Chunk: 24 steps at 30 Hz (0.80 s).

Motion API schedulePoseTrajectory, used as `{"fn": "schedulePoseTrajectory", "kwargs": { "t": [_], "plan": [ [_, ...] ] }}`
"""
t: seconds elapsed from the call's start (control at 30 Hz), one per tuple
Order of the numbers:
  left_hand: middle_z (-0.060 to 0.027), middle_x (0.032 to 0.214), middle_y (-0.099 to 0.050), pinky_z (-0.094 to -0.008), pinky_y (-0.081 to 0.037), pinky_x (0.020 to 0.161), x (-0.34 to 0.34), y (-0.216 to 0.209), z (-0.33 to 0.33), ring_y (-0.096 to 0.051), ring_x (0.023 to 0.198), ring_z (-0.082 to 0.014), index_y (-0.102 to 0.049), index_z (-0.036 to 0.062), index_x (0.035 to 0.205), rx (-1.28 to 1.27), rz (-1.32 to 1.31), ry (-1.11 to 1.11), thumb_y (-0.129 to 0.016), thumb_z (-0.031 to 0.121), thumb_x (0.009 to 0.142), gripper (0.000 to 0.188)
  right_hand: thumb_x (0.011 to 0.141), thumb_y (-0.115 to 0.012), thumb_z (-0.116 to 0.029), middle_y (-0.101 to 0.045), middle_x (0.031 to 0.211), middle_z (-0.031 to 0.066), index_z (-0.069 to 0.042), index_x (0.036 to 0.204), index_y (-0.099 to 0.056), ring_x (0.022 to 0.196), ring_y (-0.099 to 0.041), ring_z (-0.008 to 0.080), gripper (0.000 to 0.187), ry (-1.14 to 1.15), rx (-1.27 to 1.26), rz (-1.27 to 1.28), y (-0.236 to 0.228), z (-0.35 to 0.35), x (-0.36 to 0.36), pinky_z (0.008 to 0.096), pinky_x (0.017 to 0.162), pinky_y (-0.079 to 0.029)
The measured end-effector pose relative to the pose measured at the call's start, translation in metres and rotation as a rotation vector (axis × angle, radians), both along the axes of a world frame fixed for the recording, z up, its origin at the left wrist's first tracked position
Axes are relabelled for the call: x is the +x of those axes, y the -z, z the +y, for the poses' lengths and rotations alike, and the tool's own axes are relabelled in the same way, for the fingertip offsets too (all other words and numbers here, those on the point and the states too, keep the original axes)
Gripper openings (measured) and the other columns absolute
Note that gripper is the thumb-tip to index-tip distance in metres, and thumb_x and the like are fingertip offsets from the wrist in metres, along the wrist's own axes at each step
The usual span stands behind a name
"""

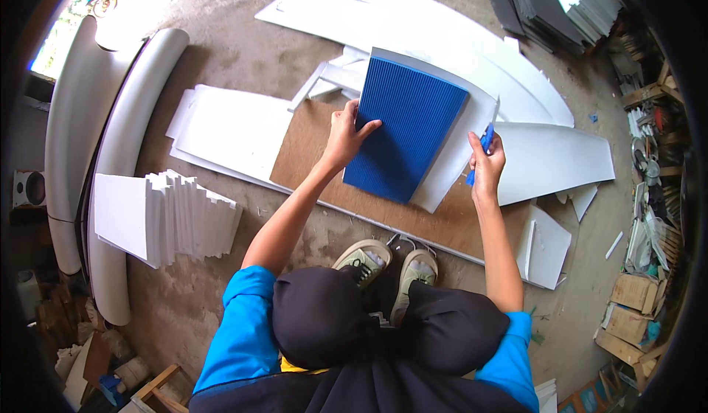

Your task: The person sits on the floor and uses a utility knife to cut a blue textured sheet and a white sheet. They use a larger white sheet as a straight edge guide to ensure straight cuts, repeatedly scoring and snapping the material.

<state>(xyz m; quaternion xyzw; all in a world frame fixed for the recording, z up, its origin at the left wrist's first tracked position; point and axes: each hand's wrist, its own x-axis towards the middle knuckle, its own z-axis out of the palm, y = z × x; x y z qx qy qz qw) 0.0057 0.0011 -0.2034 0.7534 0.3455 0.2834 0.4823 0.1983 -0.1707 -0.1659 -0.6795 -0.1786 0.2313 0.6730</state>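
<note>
Our left hand (346, 136) pinches the blue sheet (409, 125), thumb on top; the white sheet (459, 147) is under it, over the brown board (306, 147). Our right hand (487, 166) grips the cutter (486, 139). We should press both sheets snug and keep fingers clear of the blade (497, 109).

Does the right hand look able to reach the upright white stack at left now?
Probably not directly: the right hand holds a blue tool, with the left forearm and blue sheet between it and the white stack.
</note>
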Motion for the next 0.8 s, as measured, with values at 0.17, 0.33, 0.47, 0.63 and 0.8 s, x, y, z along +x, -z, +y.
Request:
{"fn": "schedulePoseTrajectory", "kwargs": {
  "t": [0.17, 0.33, 0.47, 0.63, 0.8],
  "plan": [
    [-0.0167, 0.097, -0.053, -0.0381, -0.039, 0.081, 0.011, -0.018, -0.016, -0.047, 0.093, -0.0294, -0.041, -0.0004, 0.113, 0.318, -0.149, -0.043, -0.068, 0.013, 0.074, 0.05, 0.079, -0.067, -0.023, -0.041, 0.064, -0.0041, -0.002, 0.092, -0.051, 0.053, -0.039, 0.0044, 0.029, 0.046, 0.007, -0.305, -0.014, -0.017, 0.006, 0.0195, 0.047, -0.033],
    [-0.0193, 0.103, -0.048, -0.0397, -0.037, 0.085, -0.009, -0.008, -0.034, -0.045, 0.096, -0.0335, -0.037, -0.0015, 0.118, 0.369, -0.175, -0.04, -0.063, 0.01, 0.077, 0.051, 0.083, -0.062, -0.018, -0.038, 0.067, -0.0019, -0.004, 0.086, -0.047, 0.057, -0.042, 0.0069, 0.021, 0.059, 0.056, -0.395, 0.007, -0.029, -0.015, 0.0215, 0.051, -0.039],
    [-0.0209, 0.106, -0.046, -0.0401, -0.036, 0.087, -0.01, -0.003, -0.041, -0.045, 0.098, -0.0348, -0.033, -0.0019, 0.123, 0.428, -0.134, -0.094, -0.06, 0.007, 0.078, 0.053, 0.083, -0.062, -0.018, -0.039, 0.068, -0.0001, -0.002, 0.087, -0.047, 0.055, -0.044, 0.0079, 0.022, 0.007, -0.003, -0.492, 0.002, -0.03, -0.015, 0.023, 0.05, -0.04],
    [-0.0213, 0.105, -0.046, -0.0406, -0.037, 0.087, -0.009, 0.008, -0.043, -0.045, 0.1, -0.0368, -0.033, -0.0019, 0.123, 0.43, -0.161, -0.116, -0.059, 0.006, 0.079, 0.052, 0.083, -0.061, -0.019, -0.041, 0.073, 0.0024, 0.0, 0.088, -0.047, 0.053, -0.046, 0.0108, 0.024, 0.011, -0.042, -0.571, 0.001, -0.026, -0.016, 0.0249, 0.049, -0.039],
    [-0.021, 0.106, -0.047, -0.0408, -0.039, 0.085, -0.008, 0.009, -0.043, -0.047, 0.099, -0.038, -0.034, -0.0009, 0.122, 0.348, -0.163, -0.107, -0.059, 0.006, 0.079, 0.051, 0.084, -0.06, -0.021, -0.042, 0.074, 0.0032, 0.001, 0.089, -0.049, 0.053, -0.046, 0.011, 0.024, 0.006, -0.052, -0.549, 0.001, -0.027, -0.016, 0.0247, 0.048, -0.04]
  ]
}}
